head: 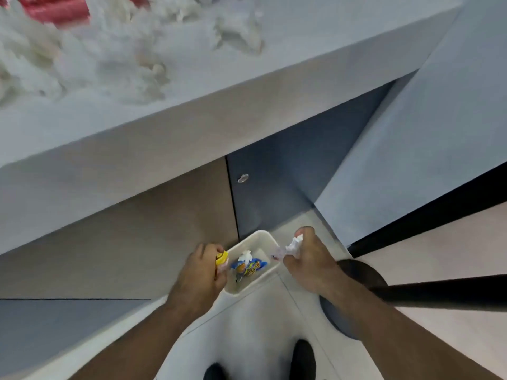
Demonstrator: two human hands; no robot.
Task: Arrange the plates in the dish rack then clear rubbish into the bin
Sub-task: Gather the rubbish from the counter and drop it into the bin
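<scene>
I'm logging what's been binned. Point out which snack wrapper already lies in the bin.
The blue wrapper, lying inside the white bin; the yellow wrapper is gripped in the left hand at its rim.

No text can be read with certainty. The blue wrapper [249,266] lying in the white bin [263,237] bears yellow-orange lettering, too blurred and crumpled to make out. To its left, the yellow wrapper [221,258] gripped in the left hand [201,270] carries dark print, likewise illegible.
</scene>
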